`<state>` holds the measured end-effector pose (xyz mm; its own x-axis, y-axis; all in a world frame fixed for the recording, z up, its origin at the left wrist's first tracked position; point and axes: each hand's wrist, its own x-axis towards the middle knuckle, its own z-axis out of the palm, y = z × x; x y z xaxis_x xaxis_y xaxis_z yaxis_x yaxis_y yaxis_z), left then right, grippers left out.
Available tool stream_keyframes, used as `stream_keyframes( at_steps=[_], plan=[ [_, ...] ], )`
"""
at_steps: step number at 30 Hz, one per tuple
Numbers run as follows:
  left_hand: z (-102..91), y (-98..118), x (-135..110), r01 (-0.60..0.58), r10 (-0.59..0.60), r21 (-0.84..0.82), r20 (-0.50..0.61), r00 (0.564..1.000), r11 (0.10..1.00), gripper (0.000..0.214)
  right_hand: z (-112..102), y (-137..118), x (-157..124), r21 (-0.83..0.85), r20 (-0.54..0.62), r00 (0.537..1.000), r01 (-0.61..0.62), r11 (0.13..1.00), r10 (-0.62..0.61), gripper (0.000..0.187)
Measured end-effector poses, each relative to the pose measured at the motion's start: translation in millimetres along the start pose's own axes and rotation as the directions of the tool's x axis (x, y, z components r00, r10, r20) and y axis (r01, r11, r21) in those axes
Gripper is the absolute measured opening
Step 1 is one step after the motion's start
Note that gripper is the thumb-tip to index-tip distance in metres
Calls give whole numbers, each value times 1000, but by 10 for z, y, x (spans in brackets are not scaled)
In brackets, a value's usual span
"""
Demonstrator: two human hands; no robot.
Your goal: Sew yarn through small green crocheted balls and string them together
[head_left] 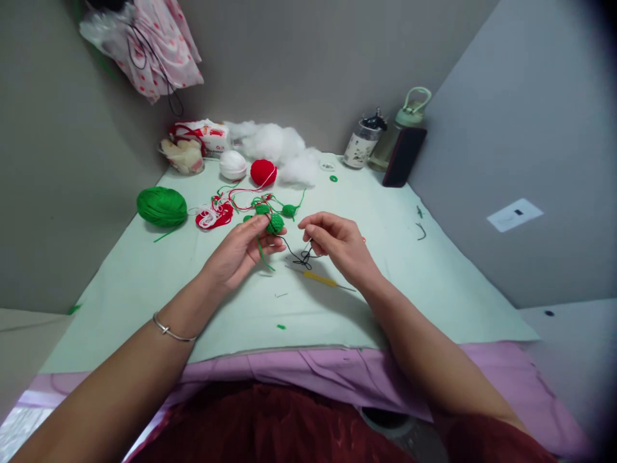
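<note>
Between the thumb and fingers of my left hand (248, 247) is a small green crocheted piece (275, 223), with a green yarn tail hanging below it. Black thread (303, 259) runs from this piece, lies in loose loops on the table and leads up toward my right hand (337, 241). The fingers of my right hand are pinched together where the black thread reaches them; a needle there is too small to make out. Under the right hand lies a crochet hook (321, 278) with a yellow handle. Another small green crocheted piece (289, 210) rests just beyond.
A green yarn ball (162, 207) sits at left. White yarn (233, 165), red yarn (263, 172) and white stuffing (270, 141) are at the back. A phone (405, 157) leans on a bottle (385, 145) beside a cup (361, 146) at the back right. Grey panels enclose the table (231, 328).
</note>
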<state>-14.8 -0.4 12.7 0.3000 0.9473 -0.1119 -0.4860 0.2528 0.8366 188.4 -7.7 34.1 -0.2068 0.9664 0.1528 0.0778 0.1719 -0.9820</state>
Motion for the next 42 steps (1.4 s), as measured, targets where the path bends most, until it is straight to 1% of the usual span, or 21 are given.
stream_keyframes(
  at_steps=[2, 3, 4, 6, 8, 10, 13, 17, 21, 25, 28, 30, 34, 38, 40, 42],
  plan=[
    [-10, 0, 10, 16, -16, -44, -4, 1000, 999, 17, 50, 0, -16, -8, 3, 1000, -16, 1000, 16, 21],
    [-11, 0, 14, 25, -25, -63, -3, 1000, 998, 17, 80, 1, -24, 2, 18, 999, -33, 999, 33, 26],
    [-9, 1, 16, 34, -34, -79, 0, 999, 996, 17, 109, 4, -30, 22, 49, 997, -59, 998, 58, 33],
    [-3, 4, 16, 49, -48, -94, 5, 999, 994, 17, 156, 17, -37, 60, 162, 980, -129, 990, 118, 44],
    [-1, 11, 15, 44, -45, -96, -5, 999, 994, 16, 177, 35, -41, 57, 264, 952, -173, 983, 153, 44],
    [-7, 17, 15, 20, -23, -87, -26, 999, 996, 15, 173, 46, -46, 13, 295, 943, -163, 987, 152, 35],
    [-21, 27, 17, -24, 22, -49, -51, 998, 998, 11, 142, 42, -57, -47, 283, 952, -112, 993, 121, 24],
    [-17, 33, 17, -52, 53, 17, -75, 996, 998, 17, 122, 21, -74, -23, 282, 957, -63, 998, 67, 24],
    [-11, 13, 29, -94, 103, 132, -59, 993, 987, 26, 137, 12, -88, 71, 284, 956, -90, 993, 66, 23],
    [-20, -26, 48, -205, 221, 303, -19, 975, 931, 29, 138, 14, -95, 183, 296, 953, -118, 976, 60, 18],
    [-20, -47, 46, -244, 261, 380, 8, 965, 892, 27, 119, 19, -92, 188, 338, 940, -118, 975, 49, 16],
    [-23, -59, 38, -232, 246, 394, 15, 969, 890, 27, 100, 15, -88, 168, 339, 939, -118, 979, 55, 16],
    [-40, -66, 14, -177, 166, 352, 63, 984, 919, 32, 56, -14, -85, 165, 281, 957, -117, 979, 67, 16],
    [-23, -19, -24, -152, 119, 278, 133, 984, 948, 31, 31, -46, -95, 148, 305, 949, -129, 981, 79, 19],
    [-8, 13, -38, -135, 103, 250, 139, 985, 959, 31, 38, -55, -99, 128, 318, 945, -125, 984, 79, 23],
    [3, 35, -42, -119, 92, 226, 128, 987, 967, 30, 57, -61, -101, 86, 290, 955, -87, 992, 59, 25]
  ],
)
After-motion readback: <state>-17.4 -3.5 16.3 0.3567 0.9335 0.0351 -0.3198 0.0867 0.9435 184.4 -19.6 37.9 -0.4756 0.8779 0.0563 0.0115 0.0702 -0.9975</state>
